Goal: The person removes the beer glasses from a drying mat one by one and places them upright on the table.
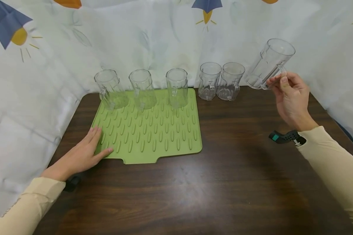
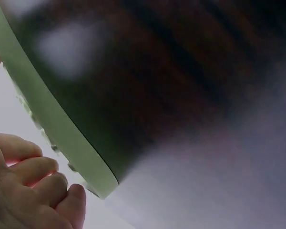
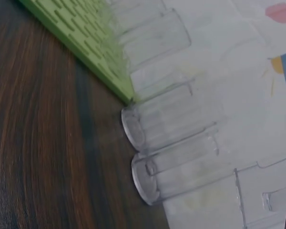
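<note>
My right hand [image 1: 295, 99] pinches the handle of a clear beer mug [image 1: 270, 63], which is tilted and raised over the table's back right side. Part of this mug [image 3: 257, 200] enters the lower right corner of the right wrist view. On the left, my left hand [image 1: 79, 155] rests with extended fingers and spread thumb along the left edge of a green ridged drying mat [image 1: 153, 132]. Three more clear mugs stand in a row on the mat's back part: a left one [image 1: 111, 89], a middle one [image 1: 142, 89] and a right one [image 1: 177, 88].
Just right of the mat, two clear mugs stand side by side, one nearer the mat [image 1: 209, 81] and one beyond it [image 1: 230, 81]. A patterned white curtain [image 1: 164, 36] hangs behind the dark wooden table [image 1: 223, 182] and along both sides.
</note>
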Demonstrator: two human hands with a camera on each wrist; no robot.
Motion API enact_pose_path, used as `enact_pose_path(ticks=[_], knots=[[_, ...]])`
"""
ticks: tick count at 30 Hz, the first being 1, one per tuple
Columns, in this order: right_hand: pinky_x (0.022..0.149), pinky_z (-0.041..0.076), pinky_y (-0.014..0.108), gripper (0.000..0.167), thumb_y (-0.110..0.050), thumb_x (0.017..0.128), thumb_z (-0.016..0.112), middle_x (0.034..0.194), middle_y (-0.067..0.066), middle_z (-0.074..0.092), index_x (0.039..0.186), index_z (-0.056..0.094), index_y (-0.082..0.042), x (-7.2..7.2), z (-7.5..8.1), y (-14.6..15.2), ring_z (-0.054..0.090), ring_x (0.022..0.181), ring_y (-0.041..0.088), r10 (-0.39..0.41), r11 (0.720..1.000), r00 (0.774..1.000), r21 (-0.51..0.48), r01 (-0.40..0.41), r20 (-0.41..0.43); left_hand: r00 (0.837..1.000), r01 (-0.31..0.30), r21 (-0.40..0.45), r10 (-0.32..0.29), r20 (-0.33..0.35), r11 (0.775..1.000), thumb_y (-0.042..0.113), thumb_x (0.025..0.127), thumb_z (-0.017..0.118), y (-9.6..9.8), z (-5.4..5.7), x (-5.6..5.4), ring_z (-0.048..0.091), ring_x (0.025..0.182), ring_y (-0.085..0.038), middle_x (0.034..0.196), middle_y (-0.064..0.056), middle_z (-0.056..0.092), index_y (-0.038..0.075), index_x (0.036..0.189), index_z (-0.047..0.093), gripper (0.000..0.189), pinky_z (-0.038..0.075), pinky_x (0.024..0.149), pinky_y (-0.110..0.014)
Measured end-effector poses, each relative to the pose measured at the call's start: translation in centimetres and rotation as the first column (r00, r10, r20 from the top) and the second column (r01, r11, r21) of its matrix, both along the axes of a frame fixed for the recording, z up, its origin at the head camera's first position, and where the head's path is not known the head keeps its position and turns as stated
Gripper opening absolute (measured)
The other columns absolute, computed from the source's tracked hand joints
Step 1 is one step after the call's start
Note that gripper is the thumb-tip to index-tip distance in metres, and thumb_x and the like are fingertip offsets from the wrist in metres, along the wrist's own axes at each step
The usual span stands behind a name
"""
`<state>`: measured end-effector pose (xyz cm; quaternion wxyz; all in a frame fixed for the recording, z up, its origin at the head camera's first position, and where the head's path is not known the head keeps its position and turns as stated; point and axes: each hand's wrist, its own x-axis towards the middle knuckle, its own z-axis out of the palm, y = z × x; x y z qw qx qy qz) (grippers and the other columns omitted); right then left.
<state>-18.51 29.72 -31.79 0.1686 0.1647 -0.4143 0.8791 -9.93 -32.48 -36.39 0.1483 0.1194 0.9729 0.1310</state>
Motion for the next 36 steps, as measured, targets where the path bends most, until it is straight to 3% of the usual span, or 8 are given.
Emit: enact_pose_path(ticks=[19,36], knots=[[0.09,0.063,0.029,0.014,-0.001,0.098,0.063,0.096,0.017,0.07,0.098,0.064,0.013,-2.7,-3.8,0.5,0.073,0.091,0.025,-0.12,0.985,0.992,0.127,0.114,0.04,1.0,-0.006,-0.026,0.007,0.028,1.0,0.061,0.105,0.047,-0.3,-0.3,-0.1,-0.004,0.158,-0.054,0.169,-0.036,-0.007,-0.011,0.161,-0.002,0.104,0.014,0.124,-0.073],[0.094,0.062,0.027,0.016,-0.003,0.1,0.063,0.1,0.014,0.07,0.103,0.064,0.013,-4.0,-6.0,0.7,0.073,0.096,0.022,-0.114,0.971,0.99,0.222,0.094,0.082,1.0,0.013,-0.026,-0.013,0.023,1.0,0.056,0.108,0.044,-1.0,-0.5,-0.1,-0.002,0.159,-0.053,0.17,-0.035,-0.006,-0.008,0.163,0.0,0.096,0.016,0.124,-0.073]])
